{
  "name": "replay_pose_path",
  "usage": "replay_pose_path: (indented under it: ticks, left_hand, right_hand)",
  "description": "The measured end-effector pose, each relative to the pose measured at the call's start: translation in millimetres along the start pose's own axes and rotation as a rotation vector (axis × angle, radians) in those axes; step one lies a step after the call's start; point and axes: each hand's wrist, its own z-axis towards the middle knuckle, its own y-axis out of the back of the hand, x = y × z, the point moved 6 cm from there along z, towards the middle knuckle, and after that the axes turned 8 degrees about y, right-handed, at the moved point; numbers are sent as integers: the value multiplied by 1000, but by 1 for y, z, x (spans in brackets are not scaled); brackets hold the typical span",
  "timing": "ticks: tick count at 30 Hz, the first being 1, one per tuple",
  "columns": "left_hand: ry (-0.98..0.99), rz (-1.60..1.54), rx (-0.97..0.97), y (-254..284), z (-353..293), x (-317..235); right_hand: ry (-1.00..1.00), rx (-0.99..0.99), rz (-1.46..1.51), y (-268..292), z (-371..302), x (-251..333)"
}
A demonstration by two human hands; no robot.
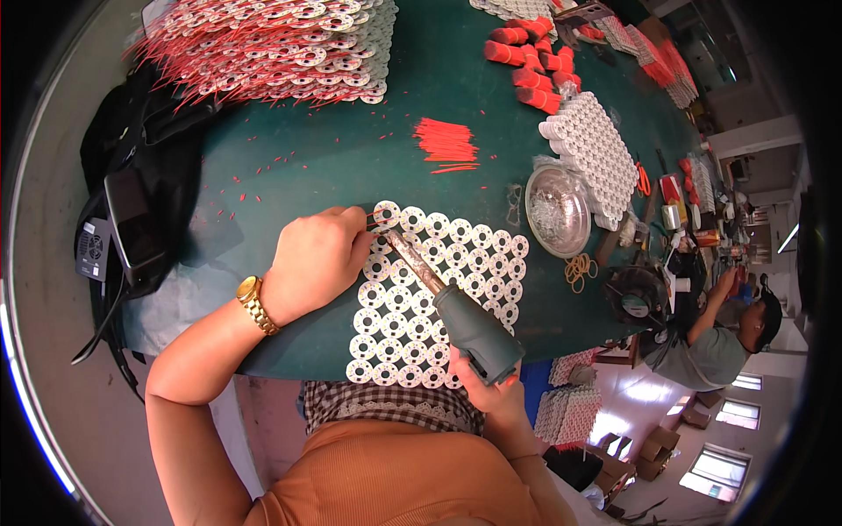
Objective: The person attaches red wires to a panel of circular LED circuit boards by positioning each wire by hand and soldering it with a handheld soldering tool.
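Note:
A panel of white ring-shaped circuit boards point(399, 301) lies flat on the green table in front of me. My left hand point(317, 259), with a gold watch at its wrist, is closed in a pinch at the panel's far left corner. Thin red wires point(377, 221) stick out from its fingertips onto the corner rings. In my right hand point(493, 396) is a soldering iron point(478, 329) with a dark green handle, slanting up and left across the panel. Its tip meets the corner ring close to the wire ends; exact contact is too small to tell.
Beyond the panel lies a pile of cut red wires point(445, 143). Wired panels point(289, 53) are stacked far left. Red wire bundles point(531, 77), bare panels point(592, 149), a clear bowl point(558, 210) and rubber bands point(579, 272) lie right. Another person point(715, 346) sits farther right.

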Motion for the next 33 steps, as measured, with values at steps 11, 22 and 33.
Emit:
replay_pose_path:
  ticks: [11,22,33]
  left_hand:
    - [-2,25,-51,-2,-2,-3]
    - [-18,27,-28,-3,-3,-2]
    - [12,-116,144,6,5,4]
  right_hand:
    - [72,57,-160,-2,5,10]
    - [29,0,-94,-1,-10,-11]
    - [149,5,-151,-1,-1,8]
